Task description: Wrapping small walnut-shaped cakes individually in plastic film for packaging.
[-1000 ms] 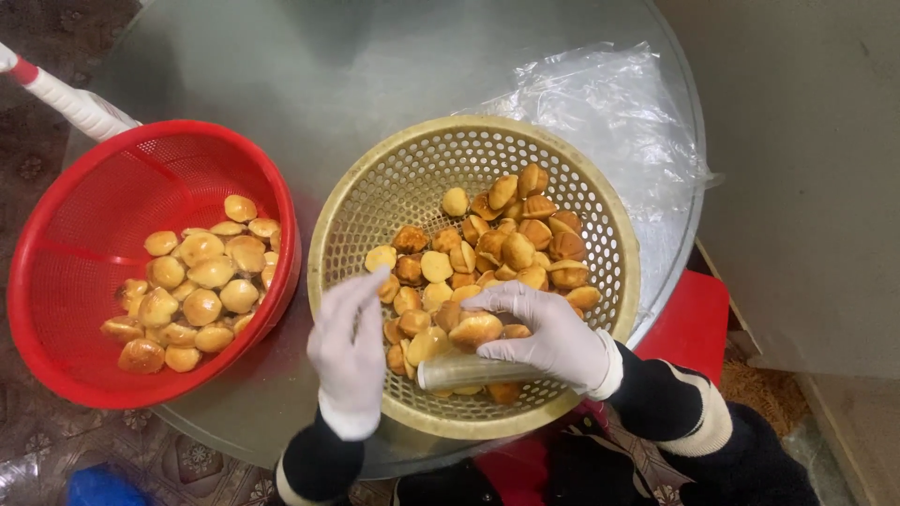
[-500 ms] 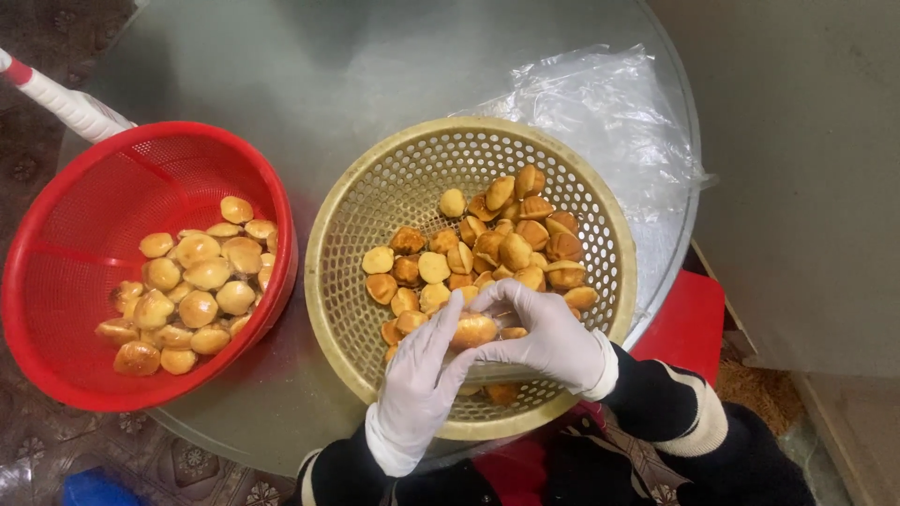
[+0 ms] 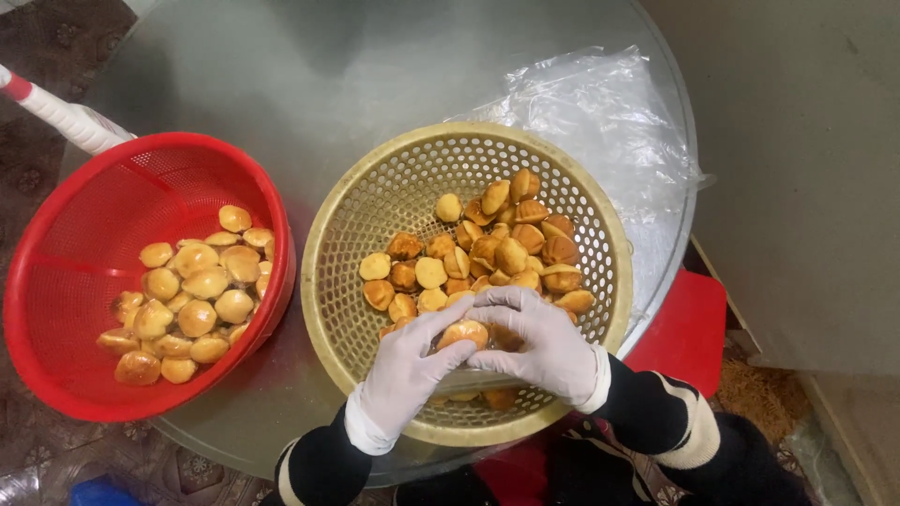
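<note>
Head view showed two gloved hands low in the middle of the frame, over the near side of the tan basket (image 3: 349, 281). The left hand (image 3: 412, 361) and the right hand (image 3: 539, 337) had come together around one small golden cake (image 3: 464, 333). Both sets of fingers were curled on it, touching it from each side, so the cake was pinched between them just above the pile of cakes (image 3: 497, 244) in the basket.

A second before, the left hand was apart, lower left of the basket, and the right hand held the cake with a pale strip under it. Half a second before, the left hand was moving in. Now the strip was hard to see, hidden under the hands. So the work had gone from one hand holding to both hands working on the same cake.

The red basket (image 3: 75, 272) at the left held its own heap of pale cakes (image 3: 187, 300), and it looked the same as before. A clear plastic bag (image 3: 609, 122) lay at the upper right on the round table (image 3: 281, 75).
</note>
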